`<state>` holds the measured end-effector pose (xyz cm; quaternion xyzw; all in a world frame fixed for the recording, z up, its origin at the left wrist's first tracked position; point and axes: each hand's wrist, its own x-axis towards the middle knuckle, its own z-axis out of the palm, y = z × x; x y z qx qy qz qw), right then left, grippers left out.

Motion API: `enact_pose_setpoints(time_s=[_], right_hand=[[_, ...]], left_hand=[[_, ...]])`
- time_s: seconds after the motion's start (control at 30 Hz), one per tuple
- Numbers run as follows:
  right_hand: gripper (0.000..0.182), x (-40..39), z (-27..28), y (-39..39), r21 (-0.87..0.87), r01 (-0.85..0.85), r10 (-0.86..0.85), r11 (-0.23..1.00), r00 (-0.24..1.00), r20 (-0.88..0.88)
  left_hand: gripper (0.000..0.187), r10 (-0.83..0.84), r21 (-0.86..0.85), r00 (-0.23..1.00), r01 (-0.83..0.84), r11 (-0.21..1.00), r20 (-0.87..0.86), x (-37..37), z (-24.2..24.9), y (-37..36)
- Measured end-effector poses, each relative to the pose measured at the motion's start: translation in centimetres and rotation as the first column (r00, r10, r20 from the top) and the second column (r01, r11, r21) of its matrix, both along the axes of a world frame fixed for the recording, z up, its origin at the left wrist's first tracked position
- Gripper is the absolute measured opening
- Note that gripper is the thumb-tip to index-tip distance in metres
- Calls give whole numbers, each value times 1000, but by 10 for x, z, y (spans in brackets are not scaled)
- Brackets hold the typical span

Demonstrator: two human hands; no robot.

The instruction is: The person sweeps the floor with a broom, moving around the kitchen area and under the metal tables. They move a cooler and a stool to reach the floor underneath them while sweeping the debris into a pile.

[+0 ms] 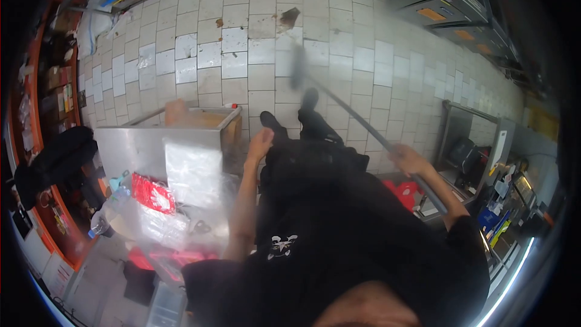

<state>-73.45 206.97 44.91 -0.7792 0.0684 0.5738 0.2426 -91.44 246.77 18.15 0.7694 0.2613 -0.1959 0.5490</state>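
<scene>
My right hand (408, 160) is closed around the grey handle of a long broom (351, 111). The handle slants from beside my right forearm toward the floor ahead. Its dark head (298, 68) is blurred by motion and lies just beyond my shoes (309, 100). My left hand (261, 143) hangs near my left thigh with the fingers curled in, and I see nothing in it. Beyond the broom head, a brownish scrap (290, 17) and scattered crumbs lie on the tiled floor (260, 54).
On my left stands a metal table (130, 151) bearing clear plastic bags (193, 172) and a red packet (152, 193). Orange shelving (39, 85) runs along the far left. Grey drawer units (448, 9) stand at the upper right, and a metal-framed stand (472, 112) is on my right.
</scene>
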Motion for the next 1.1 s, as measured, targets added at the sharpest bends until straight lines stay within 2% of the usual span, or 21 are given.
enact_pose_setpoints(time_s=[0.07, 0.1, 0.17, 0.2, 0.23, 0.3, 0.37, 0.4, 0.47, 0.53, 0.57, 0.6, 0.63, 0.7, 0.77, 0.8, 0.83, 0.9, 1.0, 1.07, 1.1], right_hand=[[37, 3, -1, -50, -152, -38, 52, 988, 995, 87], [37, 7, -11, -69, -147, -27, 39, 989, 996, 83], [29, 21, -54, -110, -330, -20, 86, 944, 979, 185], [24, 26, -110, -164, -334, -476, 548, 813, 820, 166], [20, 33, -178, -213, -333, -812, 877, 479, 456, 150], [14, 52, -257, -238, -484, -778, 891, 400, 454, 7], [12, 81, -299, -218, -456, -854, 963, 251, 266, 33], [11, 94, -318, -203, -456, -846, 958, 274, 280, 56], [11, 113, -339, -168, -414, -871, 964, 265, 246, 99], [9, 113, -327, -111, -328, -926, 979, 186, 145, 146], [10, 114, -296, -79, -291, -916, 959, 277, 241, 152], [10, 116, -263, -45, -254, -895, 929, 366, 336, 154], [12, 118, -229, -22, -214, -805, 833, 553, 533, 145], [16, 125, -170, 27, -159, -497, 517, 853, 848, 121], [21, 126, -173, 63, 9, -410, 407, 912, 909, 91], [22, 134, -151, 94, 95, -452, 441, 887, 890, 114], [23, 132, -160, 113, 208, -231, 232, 950, 972, 20], [22, 131, -183, 165, 269, -215, 227, 939, 974, -12], [17, 132, -249, 227, 302, -312, 346, 901, 936, -68], [20, 130, -280, 254, 358, -102, 178, 928, 966, -188], [23, 131, -302, 258, 396, -55, 165, 917, 954, -250]], left_hand=[[31, -11, 18, 1000, 12, 1000, -2, 2, -12, -9], [32, 4, 9, 1000, -4, 1000, -24, 3, -15, -13], [33, 18, 2, 999, -18, 1000, -48, 3, -16, -22], [32, 54, -16, 997, -55, 998, -63, 1, -16, -24], [31, 90, -35, 993, -93, 995, -74, 2, -17, -25], [32, 136, -31, 987, -139, 990, -91, -9, -19, -28], [32, 177, -25, 978, -181, 983, -111, -28, -25, -30], [32, 230, -46, 961, -239, 970, -150, -38, -29, -32], [32, 280, -62, 940, -297, 953, -195, -47, -26, -43], [31, 445, -63, 836, -488, 871, -321, -51, -11, -53], [31, 440, -60, 840, -481, 875, -318, -51, -9, -57], [31, 493, -54, 770, -558, 828, -404, -50, -8, -62], [31, 533, -44, 691, -630, 776, -488, -51, -7, -64], [31, 528, -91, 708, -633, 769, -469, -61, -31, -68], [31, 538, -141, 711, -653, 744, -452, -69, -59, -79], [31, 490, -114, 771, -575, 810, -407, -69, -71, -81], [31, 437, -77, 823, -493, 866, -362, -68, -77, -80], [32, 448, -67, 828, -496, 866, -336, -43, -62, -83], [33, 487, -104, 807, -545, 832, -334, -35, -56, -83], [33, 523, -153, 778, -598, 787, -348, -27, -53, -73], [33, 527, -143, 773, -601, 786, -354, -22, -41, -67]])
